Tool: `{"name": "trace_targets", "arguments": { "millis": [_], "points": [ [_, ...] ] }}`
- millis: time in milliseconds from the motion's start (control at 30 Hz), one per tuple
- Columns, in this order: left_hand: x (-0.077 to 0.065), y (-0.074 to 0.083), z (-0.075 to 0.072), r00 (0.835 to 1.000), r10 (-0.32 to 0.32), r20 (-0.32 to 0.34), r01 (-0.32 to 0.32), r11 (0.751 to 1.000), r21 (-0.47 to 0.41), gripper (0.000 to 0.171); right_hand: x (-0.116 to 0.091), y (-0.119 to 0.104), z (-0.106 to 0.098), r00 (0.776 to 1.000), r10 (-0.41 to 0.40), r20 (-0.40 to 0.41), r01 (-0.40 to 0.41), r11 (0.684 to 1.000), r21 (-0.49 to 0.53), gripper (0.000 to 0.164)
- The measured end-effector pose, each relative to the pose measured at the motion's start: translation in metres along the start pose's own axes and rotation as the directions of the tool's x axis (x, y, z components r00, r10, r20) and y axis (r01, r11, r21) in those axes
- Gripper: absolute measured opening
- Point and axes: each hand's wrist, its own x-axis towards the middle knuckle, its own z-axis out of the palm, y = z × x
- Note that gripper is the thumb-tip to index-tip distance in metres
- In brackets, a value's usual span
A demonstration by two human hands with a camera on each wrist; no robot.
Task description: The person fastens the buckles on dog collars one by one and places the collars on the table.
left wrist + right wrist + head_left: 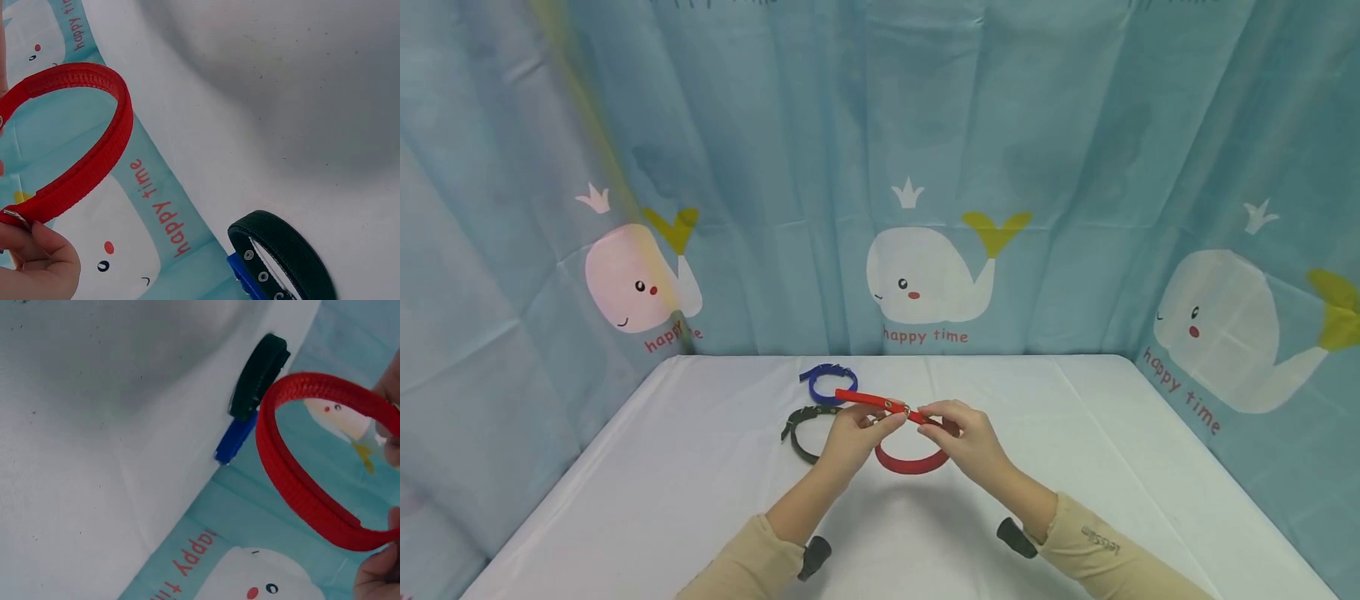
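Both hands hold a red pet collar [912, 466] above the table, its band bent into a loop that hangs toward the person. My left hand [853, 436] pinches the collar near its metal fittings, and the strap's free end sticks out past it to the left. On the other side, my right hand [972, 437] pinches the strap between thumb and fingers. In the left wrist view a metal ring shows beside the left fingertips [53, 247]. The buckle itself is mostly hidden by the fingers.
A dark green collar [797, 442] lies looped on the white table [647, 500], partly behind the left hand. Just beyond it lies a looped blue collar [815, 392]. A blue curtain [790, 283] with whale prints stands behind the table and along its sides.
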Motion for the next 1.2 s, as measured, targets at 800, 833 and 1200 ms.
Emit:
{"name": "trace_targets", "arguments": {
  "millis": [800,833,1200],
  "points": [
    [-0.003,-0.004,0.025,0.97,0.197,0.145,-0.221,0.96,0.174,0.018,0.04,-0.034,-0.009,0.965,-0.086,0.249,0.138,0.97,-0.201,0.018],
    [-0.002,-0.003,0.025,0.97,0.195,0.143,-0.22,0.958,0.183,0.018,0.04,-0.034,-0.009,0.962,-0.079,0.262,0.136,0.969,-0.207,0.017],
    [-0.001,-0.006,0.021,0.947,0.313,0.075,-0.318,0.872,0.371,0.022,0.038,-0.03,-0.015,0.97,0.078,0.23,-0.072,0.997,-0.032,0.012]
  ]
}}
